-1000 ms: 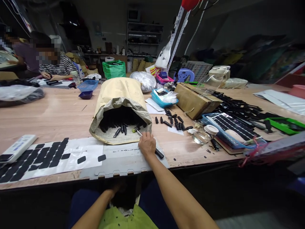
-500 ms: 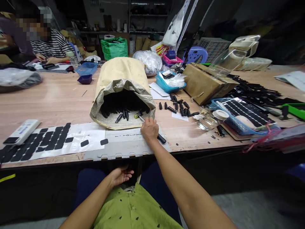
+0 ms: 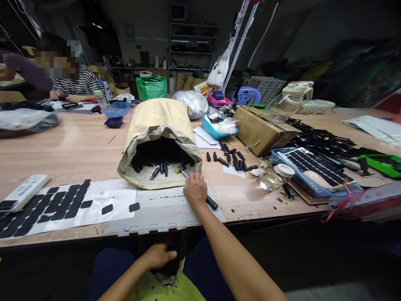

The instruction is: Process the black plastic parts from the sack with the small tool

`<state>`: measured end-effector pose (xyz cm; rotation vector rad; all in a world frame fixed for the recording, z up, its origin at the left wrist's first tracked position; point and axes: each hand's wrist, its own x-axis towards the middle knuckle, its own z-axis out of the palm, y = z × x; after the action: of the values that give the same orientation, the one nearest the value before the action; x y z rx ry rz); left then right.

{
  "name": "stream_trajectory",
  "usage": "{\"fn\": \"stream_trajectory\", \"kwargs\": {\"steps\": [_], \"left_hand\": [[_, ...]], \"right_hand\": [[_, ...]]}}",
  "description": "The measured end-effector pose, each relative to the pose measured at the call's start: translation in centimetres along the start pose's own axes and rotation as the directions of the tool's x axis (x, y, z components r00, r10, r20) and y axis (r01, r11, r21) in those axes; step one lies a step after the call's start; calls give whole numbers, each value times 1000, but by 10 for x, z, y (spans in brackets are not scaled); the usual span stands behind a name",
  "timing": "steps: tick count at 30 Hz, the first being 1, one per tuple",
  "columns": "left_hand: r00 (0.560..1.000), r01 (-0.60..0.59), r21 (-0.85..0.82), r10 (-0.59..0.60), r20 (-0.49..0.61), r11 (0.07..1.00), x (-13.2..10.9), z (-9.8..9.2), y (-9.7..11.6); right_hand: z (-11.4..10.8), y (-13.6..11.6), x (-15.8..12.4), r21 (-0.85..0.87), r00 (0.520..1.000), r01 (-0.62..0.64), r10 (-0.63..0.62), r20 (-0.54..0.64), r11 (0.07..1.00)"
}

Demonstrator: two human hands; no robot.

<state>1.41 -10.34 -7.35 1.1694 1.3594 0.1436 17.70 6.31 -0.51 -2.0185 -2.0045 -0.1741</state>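
Note:
My right hand (image 3: 195,190) is closed round a tool with a black handle (image 3: 212,202) and a thin metal shaft, resting at the right side of a paper sack's mouth. A yellow-green piece (image 3: 178,169) sits at the shaft's far end, just inside the sack. The tan sack (image 3: 161,113) lies on its side, open towards me, with several black tapered plastic parts (image 3: 161,168) in it. Below the table edge, over my lap, my left hand (image 3: 158,256) is slightly blurred, one finger or thumb stretched out, and appears to hold nothing.
Under the sack lies a grey board (image 3: 153,213). To the left are black pads on a white sheet (image 3: 123,194) and a white device (image 3: 26,192). Loose black parts (image 3: 236,161), a glass jar (image 3: 267,180) and a cardboard box (image 3: 263,129) stand right. A person in stripes (image 3: 83,81) sits across.
The view has tilted up, so the table sits lower in the picture. My left hand has turned, its palm no longer showing. My right hand keeps its hold on the tool by the sack.

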Motion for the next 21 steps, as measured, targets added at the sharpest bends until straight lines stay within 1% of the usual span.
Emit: {"fn": "stream_trajectory", "kwargs": {"steps": [1,2,3,4,5,6,7,8,9,10,11,12,13,15,17,19,20,21], "left_hand": [[994,-59,74,51,97,996,-15,-6,14],[968,-144,143,110,225,979,-28,-15,30],[926,-235,150,175,333,960,-39,-26,49],[909,-273,104,221,352,956,-46,-40,68],[920,-310,80,277,277,947,-47,-55,87],[936,-351,112,345,70,930,-44,-71,104],[900,-364,190,397,-179,912,-36,-88,119],[808,-327,283,422,-411,902,-24,-104,130],[689,-242,362,422,-590,900,-9,-118,138],[589,-150,405,411,-696,902,6,-131,143],[521,-62,431,398,-755,900,20,-142,144],[496,7,448,386,-778,894,32,-150,143],[501,54,462,376,-779,885,41,-156,141],[539,78,502,387,-748,862,49,-161,132],[584,9,560,450,-675,828,48,-159,124],[627,-114,617,538,-563,778,43,-151,118],[637,-165,633,572,-517,756,42,-147,115],[637,-197,639,593,-493,744,42,-142,114]], "right_hand": [[1,0,0,-1,1000,0,0,-2,1000],[1,0,0,-1,1000,0,0,-5,1000],[1,0,0,-1,1000,0,0,-10,1000],[2,0,0,-1,1000,0,0,-15,1000],[2,0,-1,-1,1000,0,0,-20,1000],[2,0,-1,1,1000,1,-1,-24,1000],[1,0,-1,2,1000,1,-1,-27,1000],[1,0,-1,3,1000,0,0,-28,1000],[1,0,-1,5,1000,1,-1,-28,1000],[1,0,0,6,1000,2,-2,-25,1000],[1,0,0,6,1000,4,-4,-23,1000],[1,0,0,6,1000,6,-6,-20,1000],[1,0,0,6,1000,8,-8,-18,1000],[1,0,1,6,1000,4,-4,-17,1000],[2,0,0,8,1000,-3,3,-16,1000],[3,0,0,12,1000,-4,4,-14,1000],[3,0,0,15,1000,-4,4,-13,1000],[3,0,0,19,1000,-2,2,-9,1000]]}}
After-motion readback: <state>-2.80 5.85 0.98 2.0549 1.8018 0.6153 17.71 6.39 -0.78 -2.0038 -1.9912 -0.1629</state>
